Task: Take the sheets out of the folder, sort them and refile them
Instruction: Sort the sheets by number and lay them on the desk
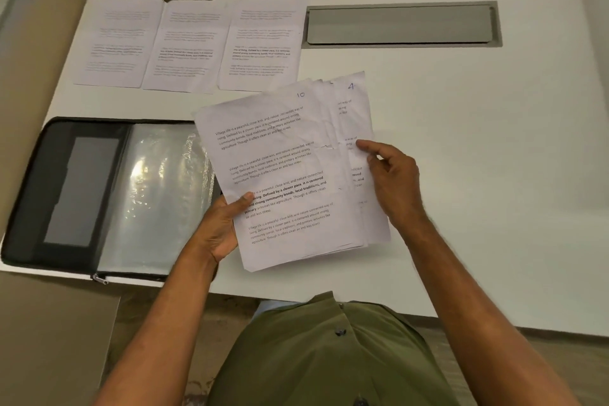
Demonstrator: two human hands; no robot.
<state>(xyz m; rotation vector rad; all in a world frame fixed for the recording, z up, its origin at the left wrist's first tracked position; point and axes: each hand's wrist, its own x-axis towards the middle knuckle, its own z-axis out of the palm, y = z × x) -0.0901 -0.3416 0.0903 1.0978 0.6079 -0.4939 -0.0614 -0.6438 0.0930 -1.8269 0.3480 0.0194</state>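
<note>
I hold a fanned stack of printed sheets point(286, 155) above the white desk. The top sheet is marked 10; a sheet fanned out at the right is marked 4. My left hand point(220, 227) grips the stack's lower left edge, thumb on top. My right hand point(392, 178) pinches the right-hand sheets at their edge. The black zip folder point(66, 194) lies open at the left, its clear plastic sleeves point(161, 194) showing. Three printed sheets point(191, 43) lie side by side at the back left of the desk.
A grey cable-tray lid point(400, 25) is set into the white desk point(494, 158) at the back right. Beige partition walls point(39, 53) close in the left and far sides. The folder's zip pull point(99, 278) hangs at the desk's front edge.
</note>
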